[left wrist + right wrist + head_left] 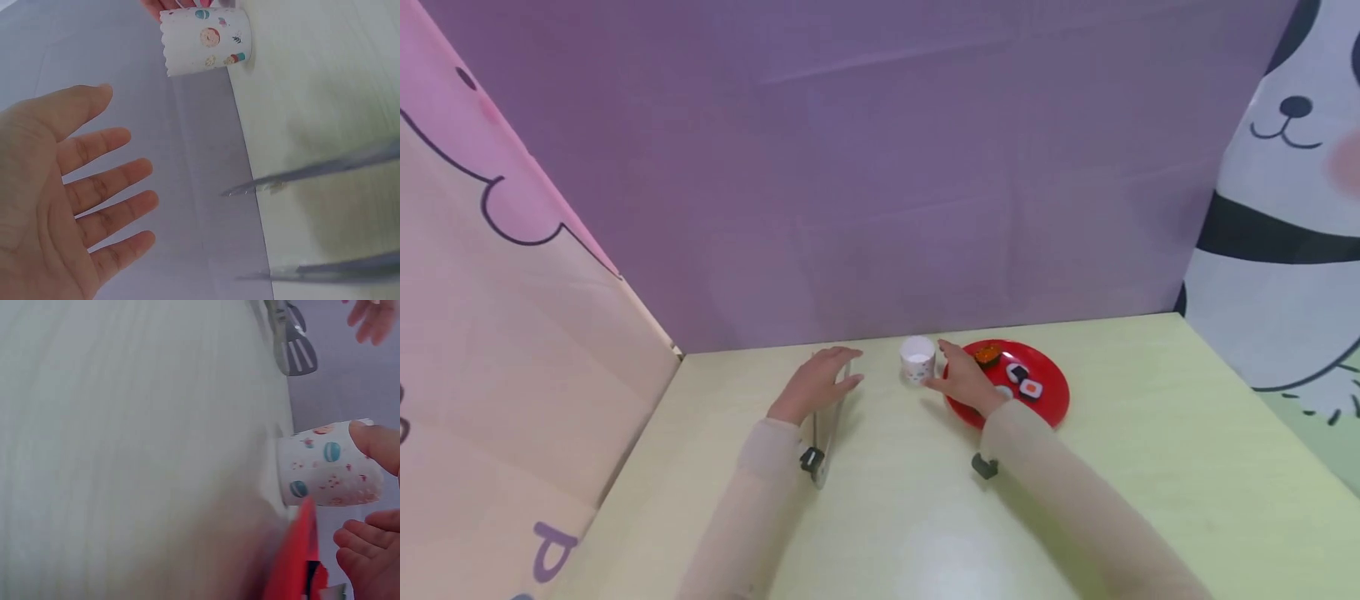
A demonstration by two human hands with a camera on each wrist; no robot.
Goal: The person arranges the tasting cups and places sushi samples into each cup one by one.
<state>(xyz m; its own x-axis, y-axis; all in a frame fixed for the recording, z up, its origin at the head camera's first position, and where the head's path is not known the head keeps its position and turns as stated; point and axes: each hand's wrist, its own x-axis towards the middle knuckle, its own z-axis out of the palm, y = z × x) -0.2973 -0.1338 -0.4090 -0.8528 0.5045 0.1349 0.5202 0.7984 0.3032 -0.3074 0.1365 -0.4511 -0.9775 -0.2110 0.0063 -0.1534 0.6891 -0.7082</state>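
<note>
A white paper cup [917,360] with a scalloped rim and small printed sweets stands upright near the back of the table. Just to its right is my right hand [966,382], thumb and fingers spread toward the cup; in the right wrist view the thumb [375,442] overlaps the cup's side. My left hand [815,385] is over a pair of metal tongs [834,427], its fingers apart and holding nothing. The slotted end of the tongs [298,355] shows in the right wrist view. Partly beneath my right hand lies a red plate [1057,404].
On the plate sit toy sushi pieces, among them an orange-topped one [987,356] and a white one with an orange centre [1031,389]. A purple cloth backdrop [880,208] rises behind the pale table [880,517]. Printed cloth panels stand at both sides.
</note>
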